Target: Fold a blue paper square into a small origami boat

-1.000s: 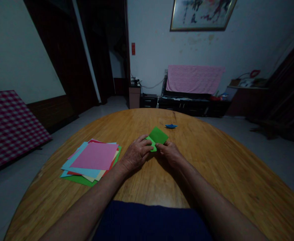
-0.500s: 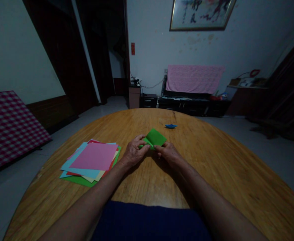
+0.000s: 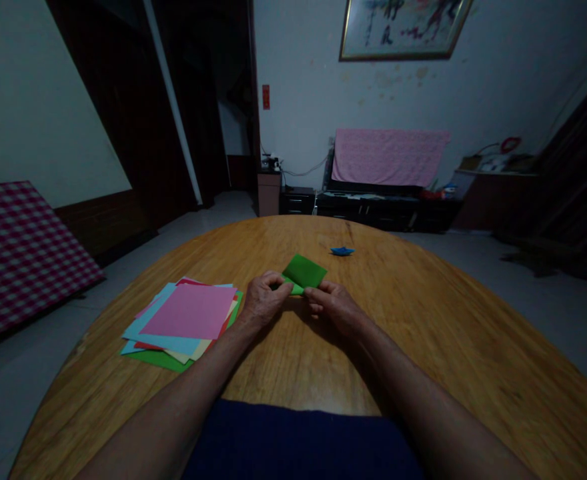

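A folded sheet of green paper (image 3: 304, 271) is held between my two hands above the middle of the table. One flap stands up at the back, and a lighter green fold lies along the near side. My left hand (image 3: 266, 297) pinches its left corner between thumb and fingers. At the right, my right hand (image 3: 334, 303) grips the near right edge, thumb on top and the other fingers curled beneath. Part of the paper's near side is hidden by the fingers. Beyond it, a small blue paper boat (image 3: 342, 251) rests on the table.
A loose stack of coloured paper squares (image 3: 191, 312), pink on top, lies left of my left forearm. The round wooden table (image 3: 293, 373) spreads beneath my arms. Behind it stands a low black cabinet (image 3: 368, 210) under a pink cloth (image 3: 388, 157).
The green paper has shifted slightly left, together with both hands. My left fingers, spread over the paper earlier, have drawn back into a pinch at its left corner.
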Available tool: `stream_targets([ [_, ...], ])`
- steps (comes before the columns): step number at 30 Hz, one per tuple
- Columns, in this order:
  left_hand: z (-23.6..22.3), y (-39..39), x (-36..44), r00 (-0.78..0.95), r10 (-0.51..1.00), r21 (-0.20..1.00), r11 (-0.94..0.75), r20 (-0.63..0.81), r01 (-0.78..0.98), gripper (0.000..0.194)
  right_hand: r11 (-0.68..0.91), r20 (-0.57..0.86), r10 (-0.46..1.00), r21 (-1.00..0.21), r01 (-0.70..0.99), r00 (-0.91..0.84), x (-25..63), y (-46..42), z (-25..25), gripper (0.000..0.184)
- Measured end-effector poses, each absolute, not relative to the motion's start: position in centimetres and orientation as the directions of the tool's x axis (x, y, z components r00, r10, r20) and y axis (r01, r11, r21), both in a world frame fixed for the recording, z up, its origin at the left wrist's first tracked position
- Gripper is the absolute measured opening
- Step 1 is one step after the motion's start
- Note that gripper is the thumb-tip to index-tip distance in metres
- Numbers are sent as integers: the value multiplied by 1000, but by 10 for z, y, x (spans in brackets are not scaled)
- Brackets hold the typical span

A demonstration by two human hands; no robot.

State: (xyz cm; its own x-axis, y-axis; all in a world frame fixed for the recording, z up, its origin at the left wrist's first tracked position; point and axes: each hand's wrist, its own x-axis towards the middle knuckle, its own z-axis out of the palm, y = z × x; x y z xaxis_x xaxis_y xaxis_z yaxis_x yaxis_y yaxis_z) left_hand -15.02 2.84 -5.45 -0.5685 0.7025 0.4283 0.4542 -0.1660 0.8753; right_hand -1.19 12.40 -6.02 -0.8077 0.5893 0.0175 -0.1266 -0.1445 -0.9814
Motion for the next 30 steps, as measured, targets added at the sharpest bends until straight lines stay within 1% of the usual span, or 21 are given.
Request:
stream_targets([
  [4, -54, 28, -151, -570, 694, 865, -157, 440, 477, 15, -131, 19, 615, -984, -125, -788, -11, 123, -61, 25],
  [11, -56, 30, -153, -585, 706, 876, -106, 400, 471, 14, -138, 1, 643, -984, -117, -766, -12, 120, -58, 19],
  [16, -62, 31, -154, -596, 720, 907, -109, 355, 408, 12, -140, -52, 666, -989, -56, -744, -13, 116, -52, 15],
  [21, -64, 31, -149, -627, 728, 952, -121, 277, 280, 13, -98, -56, 693, -995, -17, -719, -16, 117, -56, 15],
  [23, -63, 31, -147, -633, 729, 960, -131, 261, 246, 19, -106, -51, 696, -994, -32, -717, -17, 119, -60, 15],
  [28, -57, 30, -149, -583, 760, 955, -187, 289, 230, 52, -98, -43, 678, -995, -33, -734, -17, 121, -62, 16],
  [30, -57, 30, -151, -570, 771, 957, -184, 282, 225, 60, -94, -38, 675, -995, -35, -737, -16, 120, -60, 16],
])
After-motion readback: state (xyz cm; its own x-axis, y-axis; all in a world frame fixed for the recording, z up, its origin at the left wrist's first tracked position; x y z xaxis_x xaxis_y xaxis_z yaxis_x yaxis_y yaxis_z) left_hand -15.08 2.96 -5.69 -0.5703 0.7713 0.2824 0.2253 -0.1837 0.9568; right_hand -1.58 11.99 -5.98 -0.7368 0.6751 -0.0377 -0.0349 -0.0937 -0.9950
